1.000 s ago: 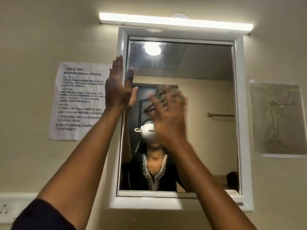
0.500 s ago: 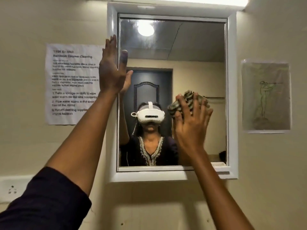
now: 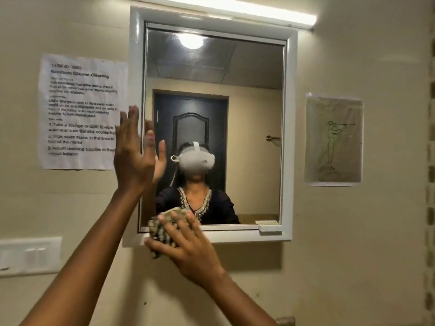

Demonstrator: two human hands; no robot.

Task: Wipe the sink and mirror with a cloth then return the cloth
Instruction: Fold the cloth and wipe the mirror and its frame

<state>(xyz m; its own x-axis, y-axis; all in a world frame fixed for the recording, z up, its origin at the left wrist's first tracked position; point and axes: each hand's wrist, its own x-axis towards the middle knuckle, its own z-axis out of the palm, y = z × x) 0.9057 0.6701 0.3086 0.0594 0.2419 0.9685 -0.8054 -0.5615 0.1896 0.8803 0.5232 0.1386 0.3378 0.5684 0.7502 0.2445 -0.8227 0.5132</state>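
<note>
Right hand (image 3: 188, 250) is down at the mirror's (image 3: 247, 114) bottom-left corner, fingers spread and pressing the bunched checked cloth (image 3: 162, 228) against the lower white frame (image 3: 235, 236), the wad overlapping the bottom strip of glass. Nearly the whole pane lies up and to the right of that hand, its long axis running vertically, so the coming stroke looks like a climb up the glass or a sweep along the bottom edge toward the right corner. The right hand is the one that counts here, already on the cloth. Left hand (image 3: 134, 156) is flat and open, fingers together and pointing up, set against the mirror's left edge at mid-height, holding nothing; it reads as a brace. The instruction sheet (image 3: 80, 109) hangs just left of it. The sink is out of view, below.
</note>
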